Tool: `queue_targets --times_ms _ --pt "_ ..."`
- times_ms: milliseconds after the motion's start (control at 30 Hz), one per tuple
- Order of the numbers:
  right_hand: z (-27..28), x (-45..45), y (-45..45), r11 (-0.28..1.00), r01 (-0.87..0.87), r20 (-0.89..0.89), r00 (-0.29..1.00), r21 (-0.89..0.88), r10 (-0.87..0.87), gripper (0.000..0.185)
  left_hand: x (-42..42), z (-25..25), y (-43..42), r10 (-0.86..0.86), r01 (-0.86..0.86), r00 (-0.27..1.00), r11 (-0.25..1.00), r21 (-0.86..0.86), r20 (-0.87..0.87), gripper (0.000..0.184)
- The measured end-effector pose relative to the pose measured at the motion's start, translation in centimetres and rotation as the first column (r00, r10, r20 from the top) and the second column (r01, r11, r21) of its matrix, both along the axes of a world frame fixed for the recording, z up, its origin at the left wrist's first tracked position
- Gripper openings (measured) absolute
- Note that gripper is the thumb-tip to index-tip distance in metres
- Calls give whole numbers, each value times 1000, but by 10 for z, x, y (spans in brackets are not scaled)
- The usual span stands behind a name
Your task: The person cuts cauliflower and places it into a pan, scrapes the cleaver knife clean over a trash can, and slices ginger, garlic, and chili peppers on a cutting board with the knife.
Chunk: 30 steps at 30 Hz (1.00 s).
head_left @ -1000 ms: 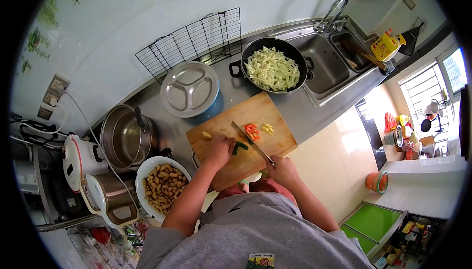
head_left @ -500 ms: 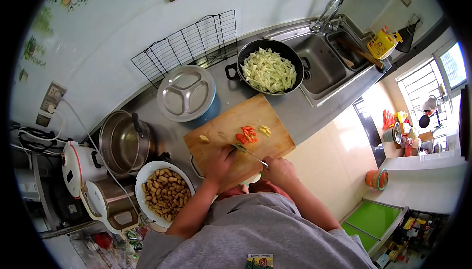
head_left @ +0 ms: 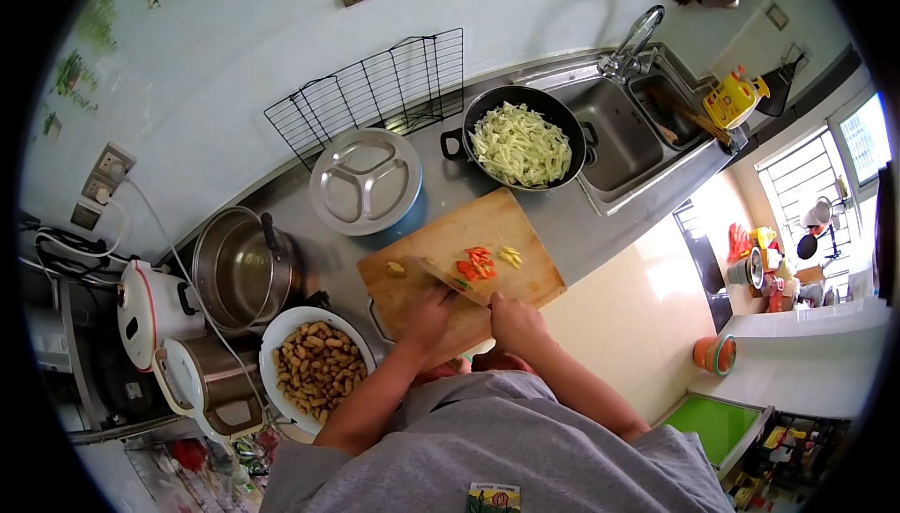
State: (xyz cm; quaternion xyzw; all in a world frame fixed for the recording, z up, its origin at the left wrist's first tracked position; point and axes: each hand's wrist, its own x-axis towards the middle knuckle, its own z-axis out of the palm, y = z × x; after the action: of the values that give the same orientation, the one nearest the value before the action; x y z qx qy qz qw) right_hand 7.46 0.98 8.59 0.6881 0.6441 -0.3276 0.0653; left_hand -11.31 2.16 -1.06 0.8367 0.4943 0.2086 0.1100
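Note:
On the wooden cutting board [head_left: 525, 293] lie chopped red pepper pieces [head_left: 476, 264], yellowish pieces [head_left: 510, 256] and a small piece of ginger or similar [head_left: 396, 269]. My right hand [head_left: 516, 322] is closed round the handle of a knife [head_left: 448, 278], whose blade points up and left across the board. A bit of green pepper [head_left: 462, 283] shows beside the blade. My left hand [head_left: 429, 317] is closed on the board just below the blade, its fingertips mostly hidden, probably over the rest of the green pepper.
A black pan [head_left: 527, 137] of shredded vegetable stands behind the board, beside the sink [head_left: 623, 143]. Left are a divided metal plate [head_left: 366, 182] on a blue container, a steel pot [head_left: 234, 274] and a white bowl [head_left: 361, 340] of peanuts. A wire rack [head_left: 375, 87] leans on the wall.
My left hand has shifted slightly right and down, nearer the knife. The knife has moved left and down over the green pepper, of which less now shows. The camera view has shifted slightly.

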Motion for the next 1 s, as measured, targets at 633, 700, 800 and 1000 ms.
queue_targets --times_ms 633,700,800,1000 --pt "11 2 -2 1000 -23 -16 1000 14 23 25 2 -9 -3 -41 37 997 997 69 57 32" --pt "4 1 2 998 -21 -42 999 51 24 24 3 -14 0 -39 32 997 994 102 66 31" --pt "-2 1 10 997 -61 -28 998 40 62 24 2 -11 0 -31 27 995 999 44 92 30" --pt "-16 -13 18 995 -62 -33 997 81 65 22 3 -3 0 -33 33 998 999 2 61 30"
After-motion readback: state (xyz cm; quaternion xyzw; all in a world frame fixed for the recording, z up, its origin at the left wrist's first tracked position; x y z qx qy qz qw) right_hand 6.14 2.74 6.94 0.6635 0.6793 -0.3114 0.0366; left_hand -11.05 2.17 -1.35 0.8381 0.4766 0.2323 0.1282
